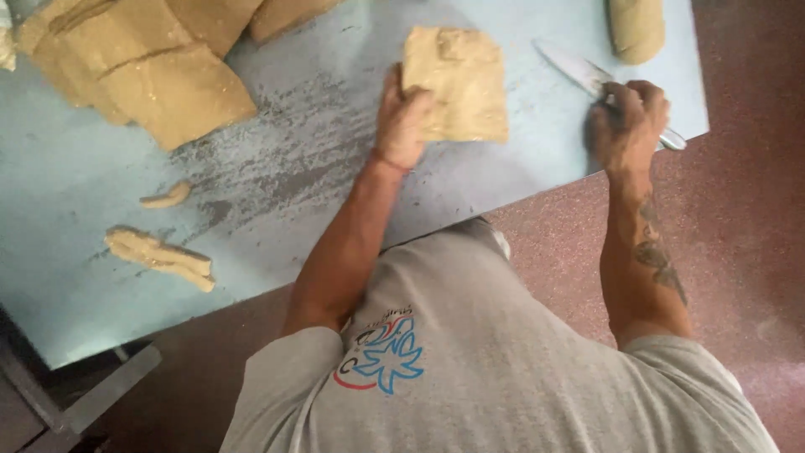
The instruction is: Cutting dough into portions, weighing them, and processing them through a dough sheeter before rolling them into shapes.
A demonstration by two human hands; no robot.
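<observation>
**Dough slab under my left hand, knife under my right**

My left hand [402, 117] rests on the near-left corner of the square dough slab [457, 84], fingers curled over its edge and pressing down on it. The slab lies flat on the pale blue desk [277, 168], mostly beyond and to the right of that hand, its sides roughly square to me, no clear long axis. My right hand [629, 122] is closed around the handle of the knife [587, 80], whose blade runs away from me and to the left, its tip pointing toward the slab's far-right corner. Blade and slab are apart, with a strip of bare desk between them (the right hand is the one nearer that gap).

The desk's right edge sits just beside my right hand, and the near edge runs close under both wrists, so there is little room that way. A rounded dough lump [636, 29] lies beyond the knife. To the left the surface opens out toward the big dough pile [142, 67] at the far left and two small dough scraps [159, 256] nearer me.
</observation>
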